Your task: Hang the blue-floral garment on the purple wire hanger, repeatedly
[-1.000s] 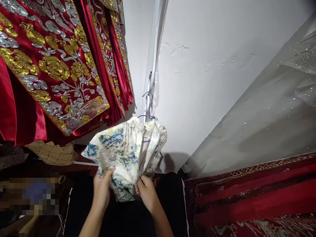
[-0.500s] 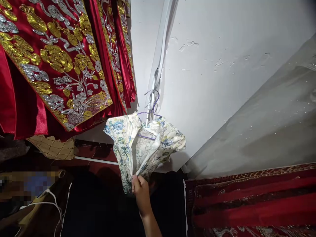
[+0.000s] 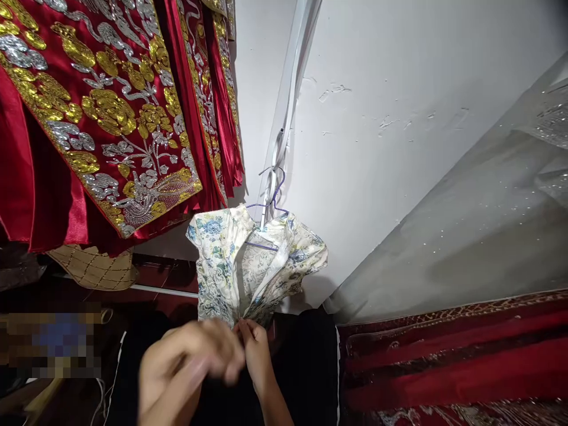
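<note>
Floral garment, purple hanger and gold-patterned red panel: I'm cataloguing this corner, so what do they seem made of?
Floral garment: thin fabric, perhaps a cotton blend, low in sheen; it creases softly.
Purple hanger: probably smooth coated wire, judging by its slim bent rod; plastic is possible.
Gold-patterned red panel: smooth, satin-like cloth, its glittering gold and silver motifs perhaps sequins or metallic thread.

Pinching, with the right hand (image 3: pixel 255 348), the open front of a floral short-sleeved top (image 3: pixel 224 254) hung from a purple hanger (image 3: pixel 276 196) before a white wall (image 3: pixel 364 183), near a red garment (image 3: pixel 110 112) embroidered in gold and silver. Holding the left hand (image 3: pixel 206 346), blurred, just beside the right.
</note>
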`<state>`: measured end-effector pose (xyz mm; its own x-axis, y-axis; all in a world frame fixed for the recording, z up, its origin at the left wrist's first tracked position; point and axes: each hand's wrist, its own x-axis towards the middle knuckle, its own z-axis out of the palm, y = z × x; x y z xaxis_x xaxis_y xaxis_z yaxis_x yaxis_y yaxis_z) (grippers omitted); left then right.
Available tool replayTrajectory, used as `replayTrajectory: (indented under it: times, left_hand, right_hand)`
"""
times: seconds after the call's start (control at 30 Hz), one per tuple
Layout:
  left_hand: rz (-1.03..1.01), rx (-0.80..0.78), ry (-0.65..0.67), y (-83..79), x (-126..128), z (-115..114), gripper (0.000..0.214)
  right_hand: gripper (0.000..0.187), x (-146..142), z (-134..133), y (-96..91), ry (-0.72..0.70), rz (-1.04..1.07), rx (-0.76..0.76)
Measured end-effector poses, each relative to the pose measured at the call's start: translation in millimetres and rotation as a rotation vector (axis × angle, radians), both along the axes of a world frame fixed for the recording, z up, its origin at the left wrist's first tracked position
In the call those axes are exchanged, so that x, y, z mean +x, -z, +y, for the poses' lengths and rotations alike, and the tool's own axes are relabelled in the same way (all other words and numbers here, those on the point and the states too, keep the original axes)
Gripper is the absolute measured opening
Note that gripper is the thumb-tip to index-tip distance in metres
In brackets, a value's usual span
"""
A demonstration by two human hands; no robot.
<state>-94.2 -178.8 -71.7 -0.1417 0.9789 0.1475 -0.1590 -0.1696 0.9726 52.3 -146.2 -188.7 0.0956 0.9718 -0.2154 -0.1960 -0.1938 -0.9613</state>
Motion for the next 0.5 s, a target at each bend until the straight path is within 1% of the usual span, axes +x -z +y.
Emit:
replayTrajectory:
  times: [0.07, 0.1, 0.13, 0.17, 0.2, 0.23, 0.27, 0.3, 0.37, 0.43, 0.5]
  left_hand:
    - [0.072, -0.033, 0.08, 25.2, 10.3, 24.4, 0.011]
    - [0.127, -0.059, 0.123, 40.9, 15.1, 35.2, 0.012]
    - [0.167, -0.104, 0.149, 57.3, 19.5, 44.1, 0.018]
    - [0.215, -0.128, 0.208, 72.9, 23.7, 50.8, 0.027]
    - [0.247, -0.123, 0.258, 86.5, 27.7, 55.3, 0.03]
    - [0.271, -0.112, 0.293, 97.1, 31.6, 57.8, 0.029]
    - [0.281, -0.094, 0.317, 104.3, 35.6, 58.6, 0.024]
    - [0.273, -0.075, 0.331, 108.0, 39.4, 58.2, 0.018]
    - [0.219, -0.056, 0.345, 106.7, 46.6, 55.6, 0.008]
    - [0.164, -0.05, 0.373, 99.9, 52.0, 52.0, 0.007]
    - [0.179, -0.026, 0.383, 94.7, 55.3, 47.4, 0.012]
  right_hand:
    - [0.048, 0.3, -0.5, -1.3, 0.031, -0.017, 0.018]
    - [0.046, 0.7, -0.5, -2.3, 0.038, -0.022, 0.024]
    - [0.043, 1.3, -0.2, -3.5, 0.038, -0.024, 0.028]
    - [0.042, 2.1, 0.3, -4.7, 0.032, -0.028, 0.033]
    - [0.041, 3.1, 1.0, -6.3, 0.021, -0.037, 0.038]
    - [0.041, 4.5, 1.9, -8.1, 0.006, -0.054, 0.046]
    - [0.04, 6.2, 2.8, -10.5, -0.01, -0.075, 0.053]
    - [0.039, 8.4, 3.6, -13.4, -0.028, -0.097, 0.055]
    - [0.037, 13.8, 4.8, -21.1, -0.073, -0.133, 0.045]
    - [0.037, 20.2, 5.9, -30.8, -0.102, -0.144, 0.051]
    - [0.035, 27.7, 8.9, -43.0, -0.081, -0.132, 0.085]
